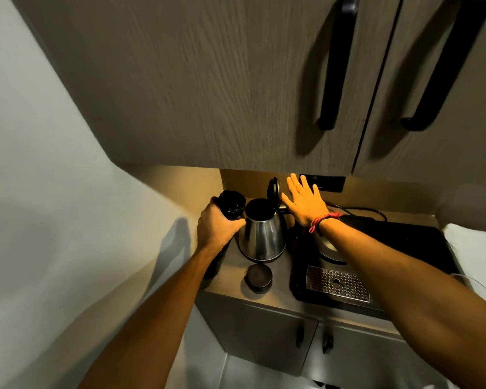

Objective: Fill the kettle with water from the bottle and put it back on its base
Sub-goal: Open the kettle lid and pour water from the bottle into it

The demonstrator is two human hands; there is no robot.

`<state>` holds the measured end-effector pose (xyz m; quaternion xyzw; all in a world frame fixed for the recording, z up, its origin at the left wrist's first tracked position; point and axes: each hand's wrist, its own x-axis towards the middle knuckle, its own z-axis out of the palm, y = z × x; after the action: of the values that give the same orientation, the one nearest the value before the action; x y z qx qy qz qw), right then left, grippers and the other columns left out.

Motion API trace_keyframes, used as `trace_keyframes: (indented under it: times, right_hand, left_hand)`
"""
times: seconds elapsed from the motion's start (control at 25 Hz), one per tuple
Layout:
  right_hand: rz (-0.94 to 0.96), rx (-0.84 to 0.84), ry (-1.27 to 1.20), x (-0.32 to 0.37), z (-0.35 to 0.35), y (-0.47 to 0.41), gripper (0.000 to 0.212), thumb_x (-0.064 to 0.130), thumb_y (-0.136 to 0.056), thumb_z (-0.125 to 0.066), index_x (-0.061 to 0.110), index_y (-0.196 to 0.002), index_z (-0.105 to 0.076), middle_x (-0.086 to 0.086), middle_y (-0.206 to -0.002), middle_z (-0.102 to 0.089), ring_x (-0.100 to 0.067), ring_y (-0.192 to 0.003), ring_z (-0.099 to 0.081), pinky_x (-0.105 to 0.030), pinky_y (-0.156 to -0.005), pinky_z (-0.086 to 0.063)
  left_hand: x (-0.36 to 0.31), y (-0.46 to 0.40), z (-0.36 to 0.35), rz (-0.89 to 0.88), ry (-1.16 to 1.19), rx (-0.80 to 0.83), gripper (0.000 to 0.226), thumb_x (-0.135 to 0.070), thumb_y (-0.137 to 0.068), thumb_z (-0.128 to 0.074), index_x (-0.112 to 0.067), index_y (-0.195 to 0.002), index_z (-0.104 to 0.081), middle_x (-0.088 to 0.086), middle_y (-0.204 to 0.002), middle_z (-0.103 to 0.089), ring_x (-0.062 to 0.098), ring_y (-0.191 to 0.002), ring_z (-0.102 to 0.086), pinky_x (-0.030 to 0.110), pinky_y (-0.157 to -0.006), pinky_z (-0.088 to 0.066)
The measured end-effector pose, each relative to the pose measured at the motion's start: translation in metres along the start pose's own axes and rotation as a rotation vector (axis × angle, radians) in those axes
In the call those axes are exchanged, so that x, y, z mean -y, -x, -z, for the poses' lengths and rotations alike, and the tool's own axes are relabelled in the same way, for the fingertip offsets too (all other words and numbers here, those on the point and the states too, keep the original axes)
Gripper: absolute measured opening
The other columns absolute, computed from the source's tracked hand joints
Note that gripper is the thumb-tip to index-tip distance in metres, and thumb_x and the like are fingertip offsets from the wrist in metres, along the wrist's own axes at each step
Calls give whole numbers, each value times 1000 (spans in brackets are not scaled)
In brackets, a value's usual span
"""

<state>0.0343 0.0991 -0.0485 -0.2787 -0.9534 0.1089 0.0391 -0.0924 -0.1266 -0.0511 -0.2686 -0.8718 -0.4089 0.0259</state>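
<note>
A steel kettle [263, 237] stands on the counter with its black lid [273, 192] flipped up and its mouth open. My left hand [215, 226] grips a dark bottle [232, 204], uncapped and upright, touching the kettle's left side. The bottle's round black cap [259, 277] lies on the counter in front of the kettle. My right hand [305, 202] is flat with fingers spread, hovering just right of the raised lid and above the kettle's handle, holding nothing. The kettle base [327, 248] sits on a black tray to the right, partly hidden by my right forearm.
The black tray [404, 245] carries a perforated metal drip grate [337, 283]. A cord [359, 210] runs behind it toward a wall socket [324, 182]. Overhead cabinets with black handles [337, 63] hang low above the counter. Cabinet doors [264, 332] sit below. A wall closes the left side.
</note>
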Motion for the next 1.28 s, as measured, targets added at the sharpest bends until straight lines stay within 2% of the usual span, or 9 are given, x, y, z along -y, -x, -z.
trace_keyframes:
  times: [0.12,0.28,0.44,0.68,0.84,0.96,1.12,1.28]
  right_hand:
    - [-11,-14,-18,0,2,0,71,54,-100,-16,17,-158,-2,-3,-168,1,-26,-156,4,-51,-126,-4]
    - [-11,-29,-23,-1,1,0,73,57,-99,-16,17,-158,-3,-4,-168,-1,-26,-156,3,-50,-126,-4]
    - [-13,-48,-27,0,1,1,74,59,-98,-16,16,-158,-4,-5,-168,-3,-27,-156,1,-50,-126,-5]
    - [-16,-68,-35,-1,4,1,78,62,-96,-15,16,-158,-6,-5,-168,-5,-27,-156,-2,-51,-126,-7]
    - [-22,-73,-50,-1,2,2,79,63,-96,-15,16,-159,-6,-5,-168,-7,-27,-156,-2,-50,-126,-7]
    - [-27,-88,-72,-1,2,2,80,64,-96,-17,14,-158,-8,-5,-167,-8,-26,-156,-3,-50,-126,-7]
    - [-29,-95,-83,-2,1,3,81,64,-95,-17,14,-158,-9,-6,-167,-9,-26,-156,-3,-50,-126,-8]
    - [-34,-96,-87,-2,2,3,81,65,-95,-18,14,-158,-10,-6,-167,-10,-26,-156,-4,-49,-126,-7]
  left_hand:
    - [-11,-8,4,-82,-204,36,68,-55,-55,-78,-19,-107,-53,-4,-86,-61,19,-79,-62,27,-61,-49]
    - [-25,-13,5,-166,-411,61,72,-52,-60,-78,-8,-111,-51,10,-97,-66,30,-87,-65,37,-71,-56]
    - [-38,-17,7,-171,-557,170,76,-55,-61,-77,-8,-114,-49,11,-103,-64,30,-91,-64,35,-72,-53]
    - [-52,-20,5,-160,-721,228,75,-56,-60,-79,-10,-112,-50,10,-105,-64,29,-91,-64,31,-65,-46]
    - [-55,-25,2,-136,-822,269,78,-54,-59,-80,-10,-117,-52,10,-109,-63,29,-96,-64,34,-69,-50]
    - [-58,-24,1,-145,-886,280,73,-50,-57,-79,-11,-114,-53,9,-105,-64,28,-93,-64,33,-68,-49]
    - [-60,-26,2,-148,-913,302,73,-51,-57,-79,-12,-114,-54,8,-103,-64,28,-91,-65,36,-73,-54]
    - [-62,-27,3,-141,-905,297,73,-53,-56,-79,-13,-112,-54,7,-100,-63,27,-89,-64,35,-71,-52]
